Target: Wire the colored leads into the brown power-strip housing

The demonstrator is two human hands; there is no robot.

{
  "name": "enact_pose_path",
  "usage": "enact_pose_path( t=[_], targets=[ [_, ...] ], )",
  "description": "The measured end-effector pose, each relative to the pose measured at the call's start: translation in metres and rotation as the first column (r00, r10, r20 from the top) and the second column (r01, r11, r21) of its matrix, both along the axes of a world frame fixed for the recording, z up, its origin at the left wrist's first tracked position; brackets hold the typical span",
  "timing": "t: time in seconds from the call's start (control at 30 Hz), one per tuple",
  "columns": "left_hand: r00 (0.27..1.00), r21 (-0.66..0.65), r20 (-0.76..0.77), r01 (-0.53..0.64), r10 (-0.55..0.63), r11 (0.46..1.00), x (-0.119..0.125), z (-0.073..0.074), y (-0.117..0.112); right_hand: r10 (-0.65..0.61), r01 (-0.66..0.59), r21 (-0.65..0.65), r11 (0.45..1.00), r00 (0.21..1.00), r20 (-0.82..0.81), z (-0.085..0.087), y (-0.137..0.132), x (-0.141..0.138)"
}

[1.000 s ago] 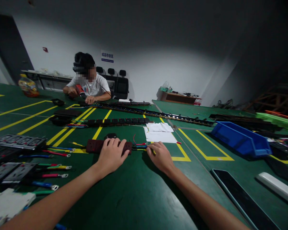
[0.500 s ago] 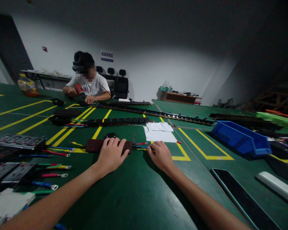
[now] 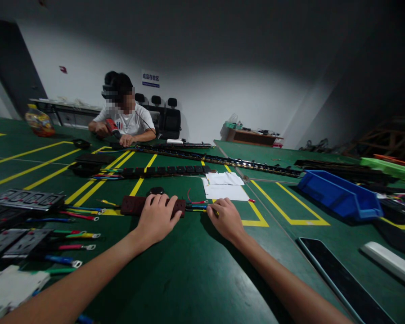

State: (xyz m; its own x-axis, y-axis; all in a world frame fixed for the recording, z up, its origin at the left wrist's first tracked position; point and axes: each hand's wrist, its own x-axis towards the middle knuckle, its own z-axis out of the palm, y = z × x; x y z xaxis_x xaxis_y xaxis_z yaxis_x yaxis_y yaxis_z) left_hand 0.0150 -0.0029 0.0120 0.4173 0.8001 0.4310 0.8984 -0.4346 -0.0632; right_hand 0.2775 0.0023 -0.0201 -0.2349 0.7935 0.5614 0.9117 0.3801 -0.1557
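A dark red socket strip [image 3: 131,205] lies crosswise on the green table. Over its right half sits my left hand [image 3: 157,219], closed on it, with the fingers across the top and the thumb along the near edge. Blue, yellow-green and other coloured wires [image 3: 196,208] come out of the strip's right end. My right hand [image 3: 227,219] is closed around the far ends of these wires; the tips inside the fingers are hidden. A red wire with a ring terminal [image 3: 204,202] lies just behind them. Behind the strip is a small round black thing [image 3: 156,191].
White papers [image 3: 227,189] lie beyond my right hand. At right are a blue bin [image 3: 337,195], a phone [image 3: 340,279] and a white bar [image 3: 391,263]. Socket modules [image 3: 23,200] with wires crowd the left. Across the table a person [image 3: 128,117] holds a red power drill [image 3: 113,128].
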Motion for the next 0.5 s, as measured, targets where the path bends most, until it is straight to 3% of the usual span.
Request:
enact_pose_path(
  t=[0.3, 0.5],
  targets=[
    [1.000, 0.001, -0.008, 0.003, -0.003, 1.000, -0.0006, -0.0006, 0.0004, -0.046, 0.050, -0.038, 0.998, 0.994, 0.098, 0.0048, -0.0048, -0.0052],
    [1.000, 0.010, -0.009, 0.011, -0.011, 1.000, -0.0008, -0.0007, 0.0006, -0.082, 0.085, -0.054, 0.995, 0.995, 0.049, 0.0047, -0.0041, -0.0031]
  ],
)
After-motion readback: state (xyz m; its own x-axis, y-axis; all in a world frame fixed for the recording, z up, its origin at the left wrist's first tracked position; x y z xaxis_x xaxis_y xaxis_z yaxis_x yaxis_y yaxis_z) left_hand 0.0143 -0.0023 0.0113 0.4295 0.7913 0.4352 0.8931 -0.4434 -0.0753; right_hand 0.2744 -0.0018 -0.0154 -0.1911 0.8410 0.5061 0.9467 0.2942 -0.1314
